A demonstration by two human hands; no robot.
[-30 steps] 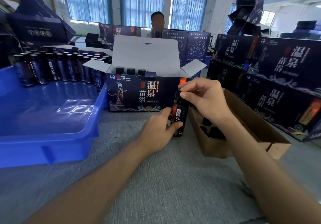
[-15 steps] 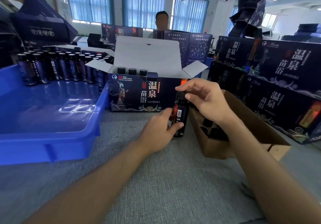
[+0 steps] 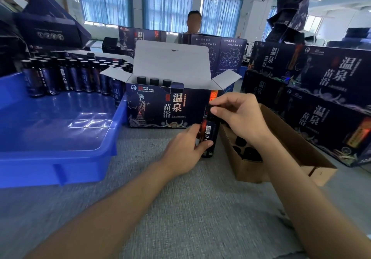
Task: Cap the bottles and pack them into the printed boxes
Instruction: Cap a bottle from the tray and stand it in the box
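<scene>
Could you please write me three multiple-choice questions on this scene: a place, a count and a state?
1. Where is the bottle gripped by the left hand, its top pinched by the right hand? A on a shelf; B on the grey table, beside the brown carton; C on the floor.
2. How many black caps show inside the open printed box? A three; B one; C six.
3. How is its lid? A taped shut; B torn off; C raised open.
Key: B, its base meets the table; A, three in a row; C, it stands upright.
</scene>
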